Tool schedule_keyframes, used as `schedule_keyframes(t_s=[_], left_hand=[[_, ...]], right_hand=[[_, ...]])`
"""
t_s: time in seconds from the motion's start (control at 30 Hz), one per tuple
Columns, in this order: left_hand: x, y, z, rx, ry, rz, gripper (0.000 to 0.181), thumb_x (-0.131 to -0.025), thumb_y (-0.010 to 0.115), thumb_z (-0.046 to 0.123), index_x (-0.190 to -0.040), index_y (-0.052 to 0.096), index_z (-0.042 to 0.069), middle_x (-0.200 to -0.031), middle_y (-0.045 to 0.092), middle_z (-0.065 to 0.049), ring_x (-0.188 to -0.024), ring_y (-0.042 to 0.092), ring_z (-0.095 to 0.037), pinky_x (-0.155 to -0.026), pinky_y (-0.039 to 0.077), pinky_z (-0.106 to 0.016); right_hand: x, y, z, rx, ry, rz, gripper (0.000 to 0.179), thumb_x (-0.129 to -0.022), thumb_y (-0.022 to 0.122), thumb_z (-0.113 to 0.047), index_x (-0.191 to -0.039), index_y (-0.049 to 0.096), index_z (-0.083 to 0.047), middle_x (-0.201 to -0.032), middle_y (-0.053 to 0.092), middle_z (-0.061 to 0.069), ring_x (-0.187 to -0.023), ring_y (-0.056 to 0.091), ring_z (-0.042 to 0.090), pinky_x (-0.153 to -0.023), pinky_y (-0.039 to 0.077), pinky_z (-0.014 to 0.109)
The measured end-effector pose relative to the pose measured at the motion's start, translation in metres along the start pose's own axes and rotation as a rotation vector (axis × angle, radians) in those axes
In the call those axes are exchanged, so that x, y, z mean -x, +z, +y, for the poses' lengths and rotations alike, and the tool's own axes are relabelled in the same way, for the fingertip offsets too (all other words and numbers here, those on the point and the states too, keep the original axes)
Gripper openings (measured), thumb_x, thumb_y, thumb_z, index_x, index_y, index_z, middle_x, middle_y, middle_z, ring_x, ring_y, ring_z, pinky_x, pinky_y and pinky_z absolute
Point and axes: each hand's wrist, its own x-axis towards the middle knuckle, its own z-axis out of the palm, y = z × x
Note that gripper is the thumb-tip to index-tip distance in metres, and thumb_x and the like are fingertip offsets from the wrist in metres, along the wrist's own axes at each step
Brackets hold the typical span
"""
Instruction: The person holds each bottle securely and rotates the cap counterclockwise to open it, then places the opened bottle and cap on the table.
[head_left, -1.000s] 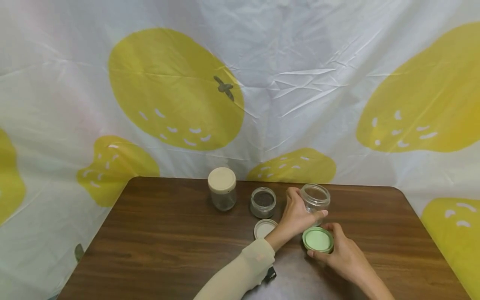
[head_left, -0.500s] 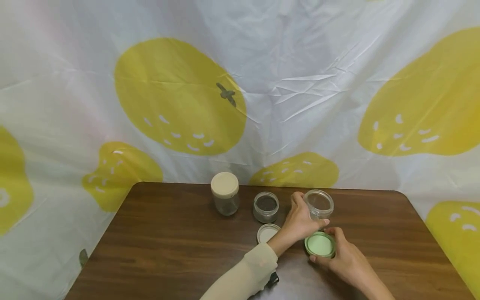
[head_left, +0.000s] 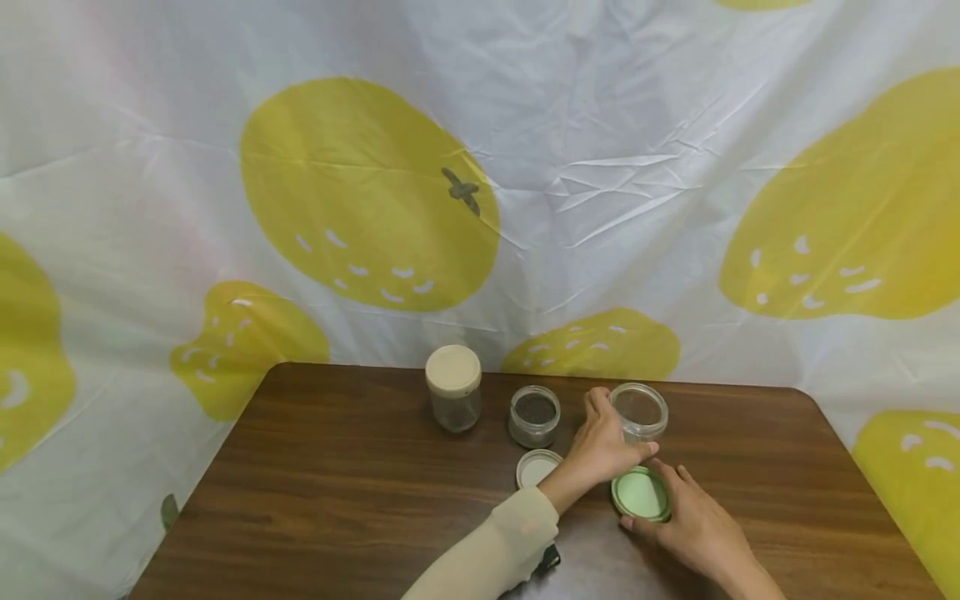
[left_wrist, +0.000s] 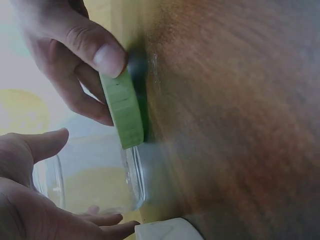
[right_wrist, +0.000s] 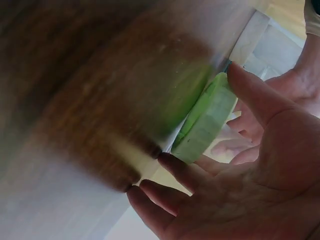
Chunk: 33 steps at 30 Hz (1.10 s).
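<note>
A clear glass jar (head_left: pixel 638 407) stands upright with its mouth uncovered at the right of the table. My left hand (head_left: pixel 603 446) reaches around it, the fingers on its far left side and the thumb stretched out straight in front, beside the glass. Close in front of the jar, a green lid (head_left: pixel 641 493) lies low at the tabletop with its recessed inside up. My right hand (right_wrist: pixel 235 180) pinches the lid between thumb and a finger at its edges. Its other fingers spread loosely, their tips down at the wood.
To the left stand a small open jar (head_left: pixel 535 423) with dark contents and a tall jar (head_left: pixel 455 410) with a cream lid. An off-white lid (head_left: pixel 536 468) lies near the left forearm, partly covered by it. A lemon-print curtain (head_left: pixel 600 208) hangs behind the brown table (head_left: pixel 337 500).
My left thumb has moved slightly away from the jar, and the jar sits more level. The right fingers have spread a little. The view has shifted slightly with the head.
</note>
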Motion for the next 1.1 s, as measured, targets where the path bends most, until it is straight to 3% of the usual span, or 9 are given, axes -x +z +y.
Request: schedule_keyframes(t_s=[0.07,0.27,0.43,0.63,0.83,1.1], left_hand=[[0.001,-0.001,0.001,-0.024,-0.003,0.0,0.088,-0.08,0.092,0.045,-0.144,0.036,0.018,-0.137,0.048,-0.004,-0.099,0.068,-0.027,-0.081,0.056,-0.034],[0.002,-0.005,0.002,-0.114,0.005,0.019,0.088,-0.079,0.091,0.051,-0.141,0.039,0.018,-0.132,0.05,-0.002,-0.123,0.06,-0.021,-0.104,0.052,-0.034],[0.003,-0.006,0.002,-0.095,0.012,0.024,0.089,-0.077,0.093,0.048,-0.141,0.04,0.017,-0.131,0.052,-0.004,-0.112,0.063,-0.019,-0.091,0.055,-0.031],[0.003,-0.006,0.001,-0.086,0.038,0.018,0.091,-0.076,0.095,0.045,-0.142,0.04,0.016,-0.133,0.052,-0.004,-0.118,0.061,-0.019,-0.099,0.054,-0.03],[0.004,-0.009,0.002,-0.058,0.043,0.01,0.102,-0.075,0.093,0.054,-0.149,0.035,0.014,-0.14,0.049,-0.006,-0.124,0.062,-0.024,-0.102,0.055,-0.033],[0.018,-0.027,0.007,0.078,0.054,0.031,0.111,-0.076,0.084,0.07,-0.158,0.026,0.022,-0.155,0.042,-0.002,-0.136,0.058,-0.027,-0.101,0.056,-0.041]], right_hand=[[-0.001,0.0,0.0,0.023,0.008,-0.011,0.102,-0.079,0.085,-0.062,-0.153,0.047,-0.003,-0.151,0.049,0.04,-0.143,0.041,0.063,-0.094,0.05,0.077],[-0.005,-0.001,-0.001,0.073,0.018,-0.032,0.107,-0.073,0.088,-0.064,-0.157,0.046,-0.011,-0.152,0.047,0.041,-0.14,0.046,0.063,-0.087,0.051,0.079],[-0.004,0.0,-0.001,0.08,-0.033,-0.01,0.108,-0.074,0.089,-0.062,-0.157,0.047,-0.008,-0.16,0.045,0.032,-0.141,0.047,0.059,-0.096,0.049,0.077],[-0.004,-0.001,0.0,0.095,-0.028,-0.019,0.11,-0.075,0.087,-0.064,-0.159,0.044,-0.006,-0.162,0.042,0.032,-0.141,0.046,0.059,-0.096,0.049,0.078],[-0.005,-0.001,0.001,0.099,-0.01,-0.033,0.112,-0.076,0.085,-0.067,-0.16,0.041,-0.007,-0.162,0.041,0.033,-0.141,0.046,0.059,-0.093,0.05,0.078],[-0.002,0.002,0.001,0.042,-0.013,-0.005,0.11,-0.074,0.089,-0.062,-0.156,0.042,-0.005,-0.155,0.05,0.031,-0.136,0.055,0.053,-0.091,0.054,0.07]])
